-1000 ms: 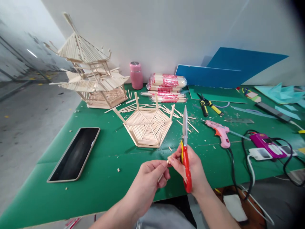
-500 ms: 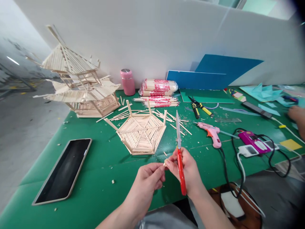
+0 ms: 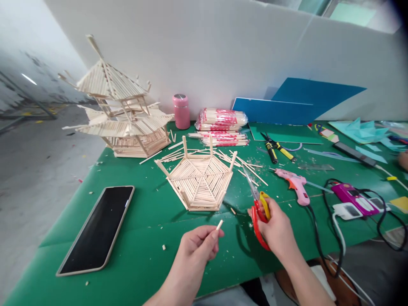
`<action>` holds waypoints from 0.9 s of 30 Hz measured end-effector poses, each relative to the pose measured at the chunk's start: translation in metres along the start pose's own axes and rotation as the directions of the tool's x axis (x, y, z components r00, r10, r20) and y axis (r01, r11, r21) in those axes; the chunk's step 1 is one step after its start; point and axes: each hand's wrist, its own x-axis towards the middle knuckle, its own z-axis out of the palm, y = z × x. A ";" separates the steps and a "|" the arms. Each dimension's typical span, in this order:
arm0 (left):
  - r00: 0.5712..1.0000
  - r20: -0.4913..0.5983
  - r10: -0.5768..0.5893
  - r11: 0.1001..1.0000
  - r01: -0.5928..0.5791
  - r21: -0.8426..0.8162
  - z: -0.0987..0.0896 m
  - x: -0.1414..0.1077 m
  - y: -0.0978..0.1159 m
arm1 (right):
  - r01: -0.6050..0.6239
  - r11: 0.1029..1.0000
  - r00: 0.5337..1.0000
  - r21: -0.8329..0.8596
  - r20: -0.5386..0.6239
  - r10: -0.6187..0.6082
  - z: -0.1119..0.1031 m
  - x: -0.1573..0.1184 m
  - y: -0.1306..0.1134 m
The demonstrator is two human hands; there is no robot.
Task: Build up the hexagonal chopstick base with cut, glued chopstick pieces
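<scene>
Between thumb and fingers, my left hand [image 3: 199,248] pinches a short wooden stick [image 3: 219,225], its pale end pointing up. My right hand [image 3: 276,225] is wrapped round the red and yellow handles of the scissors [image 3: 262,212], whose blades point up and away. Just beyond both hands lies a hexagonal stick frame [image 3: 204,180] with upright posts at its corners. A small cut piece [image 3: 233,211] rests on the green table between the frame and the scissors.
A stick pagoda [image 3: 127,123] stands at back left, a phone [image 3: 97,229] at front left. Behind are a pink flask [image 3: 181,112] and packed sticks [image 3: 221,120]. Pliers [image 3: 276,148], a glue gun [image 3: 295,182] and a purple power strip [image 3: 353,199] lie right.
My hands have moved apart, my right hand to the right with the scissors, which have turned from nearly upright to tilted left. The stick in my left hand shows more clearly. The view has shifted left.
</scene>
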 end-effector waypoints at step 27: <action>0.952 0.045 0.302 0.928 -0.305 0.216 -0.006 -0.007 0.014 | 0.517 0.710 0.843 -0.478 0.430 -0.324 -0.024 -0.064 -0.013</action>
